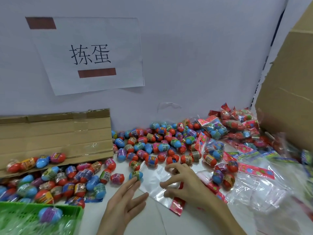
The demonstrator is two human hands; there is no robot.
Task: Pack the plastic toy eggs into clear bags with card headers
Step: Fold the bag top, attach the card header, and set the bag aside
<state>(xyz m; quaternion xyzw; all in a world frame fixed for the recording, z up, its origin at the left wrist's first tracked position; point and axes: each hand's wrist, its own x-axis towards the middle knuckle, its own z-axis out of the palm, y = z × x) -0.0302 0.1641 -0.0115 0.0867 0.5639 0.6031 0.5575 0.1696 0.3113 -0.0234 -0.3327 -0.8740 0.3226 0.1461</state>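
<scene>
On the white tabletop [169,224], the left hand [122,200], fingers straight, touches a glossy blue egg [136,174]; the right hand [184,184], loosely bent, rests on a flat clear bag [152,183] with a red card header [177,206].

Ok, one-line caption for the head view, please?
Left hand touches a blue toy egg while the right hand rests on a clear bag with red card header, amid loose eggs.

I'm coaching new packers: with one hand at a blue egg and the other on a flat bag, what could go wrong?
The left hand only touches the blue egg with straight fingertips, so it may roll off among the loose eggs. The clear bag lies flat under the right hand; if its mouth does not open, the egg may slip past.
</scene>
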